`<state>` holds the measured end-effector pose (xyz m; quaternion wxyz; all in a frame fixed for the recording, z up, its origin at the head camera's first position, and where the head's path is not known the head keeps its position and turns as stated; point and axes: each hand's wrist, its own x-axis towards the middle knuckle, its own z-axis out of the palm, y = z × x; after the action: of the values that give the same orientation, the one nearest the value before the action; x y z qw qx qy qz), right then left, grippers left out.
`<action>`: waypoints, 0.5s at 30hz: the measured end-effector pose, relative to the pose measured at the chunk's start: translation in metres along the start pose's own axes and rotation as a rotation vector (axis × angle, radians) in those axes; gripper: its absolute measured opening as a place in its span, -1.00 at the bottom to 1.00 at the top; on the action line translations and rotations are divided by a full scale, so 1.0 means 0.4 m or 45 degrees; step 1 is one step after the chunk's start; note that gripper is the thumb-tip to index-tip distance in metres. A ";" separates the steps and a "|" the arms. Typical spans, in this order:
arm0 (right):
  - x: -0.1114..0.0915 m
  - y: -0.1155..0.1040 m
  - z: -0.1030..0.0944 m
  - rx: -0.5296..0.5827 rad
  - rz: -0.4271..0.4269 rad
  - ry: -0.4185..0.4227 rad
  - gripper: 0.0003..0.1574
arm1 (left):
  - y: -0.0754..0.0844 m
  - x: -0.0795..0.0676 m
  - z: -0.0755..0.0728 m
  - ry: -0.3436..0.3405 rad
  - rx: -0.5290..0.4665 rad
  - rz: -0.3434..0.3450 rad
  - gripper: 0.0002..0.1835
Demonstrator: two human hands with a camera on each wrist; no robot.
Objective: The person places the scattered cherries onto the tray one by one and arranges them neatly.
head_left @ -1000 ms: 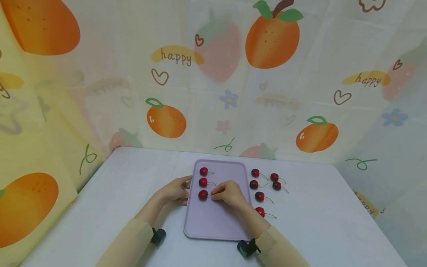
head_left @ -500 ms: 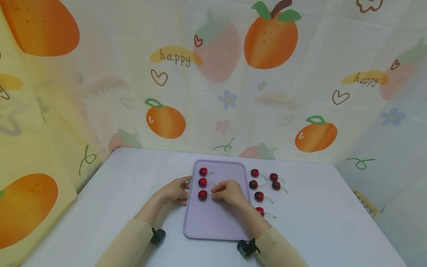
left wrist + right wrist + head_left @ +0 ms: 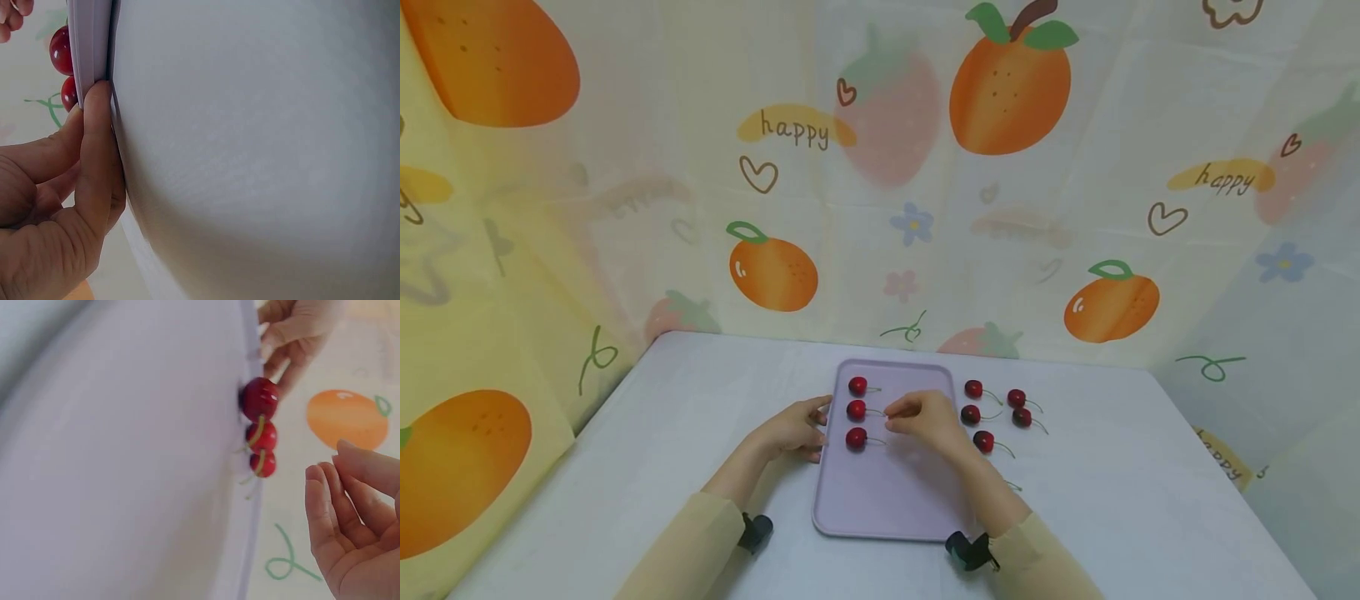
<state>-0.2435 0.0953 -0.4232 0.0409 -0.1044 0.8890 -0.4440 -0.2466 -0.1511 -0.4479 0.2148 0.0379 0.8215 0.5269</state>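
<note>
Three red cherries with stems stand in a column on the left side of a lilac tray (image 3: pixel 895 500): a far cherry (image 3: pixel 858 386), a middle cherry (image 3: pixel 856 409) and a near cherry (image 3: pixel 856 438). My left hand (image 3: pixel 792 427) holds the tray's left edge; in the left wrist view a finger (image 3: pixel 97 125) lies along its outer wall. My right hand (image 3: pixel 928 421) is above the tray, just right of the middle cherry's stem. In the right wrist view its thumb and fingers (image 3: pixel 317 494) are bent and slightly apart, with nothing between them.
Several more cherries (image 3: pixel 983 442) lie on the white table (image 3: pixel 1112 500) right of the tray; the nearest is mostly hidden by the right forearm. A fruit-print curtain (image 3: pixel 880 250) hangs behind the table.
My right hand has let go of the near cherry's stem and moved up and slightly right. That cherry stays in place on the tray. My left hand has not moved.
</note>
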 end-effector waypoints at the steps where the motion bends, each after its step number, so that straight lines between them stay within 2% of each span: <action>1: -0.002 -0.003 -0.008 0.008 0.012 -0.001 -0.81 | 0.001 0.000 -0.001 -0.001 0.000 0.002 -0.15; 7: -0.013 -0.004 -0.058 0.033 0.055 0.048 -0.78 | 0.003 -0.003 -0.003 0.007 0.013 -0.008 -0.15; 15: -0.018 0.045 -0.130 0.050 0.106 0.138 -0.73 | 0.003 -0.004 0.001 0.008 0.025 -0.009 -0.15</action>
<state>-0.2479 0.1480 -0.4063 0.0131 -0.0421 0.8846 -0.4642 -0.2451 -0.1505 -0.4464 0.2137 0.0357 0.8274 0.5182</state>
